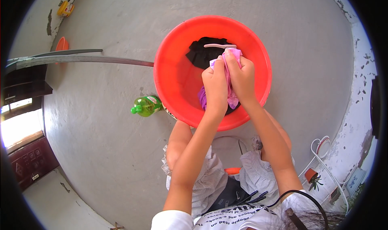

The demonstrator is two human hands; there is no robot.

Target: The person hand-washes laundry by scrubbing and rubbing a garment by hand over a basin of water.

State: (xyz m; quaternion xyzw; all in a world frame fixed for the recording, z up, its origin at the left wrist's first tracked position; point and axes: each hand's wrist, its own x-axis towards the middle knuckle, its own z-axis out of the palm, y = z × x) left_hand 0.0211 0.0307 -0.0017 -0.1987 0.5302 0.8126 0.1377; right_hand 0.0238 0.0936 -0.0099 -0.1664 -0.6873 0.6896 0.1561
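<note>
Pink cloth (pixel 228 77) bunches between left hand (pixel 214 83) and right hand (pixel 243 79).

The left arm (pixel 198 157) and right arm (pixel 275 149), bare below the sleeves, stretch forward from the lower edge and converge. The left hand (pixel 215 83) and right hand (pixel 243 77) are side by side, both curled into firm grips, thumbs (pixel 230 58) uppermost, pointing away from the body.

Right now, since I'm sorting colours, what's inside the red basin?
Black cloth, purple cloth and a pale handle. Left hand and right hand, holding pink cloth, hide what lies beneath.
</note>
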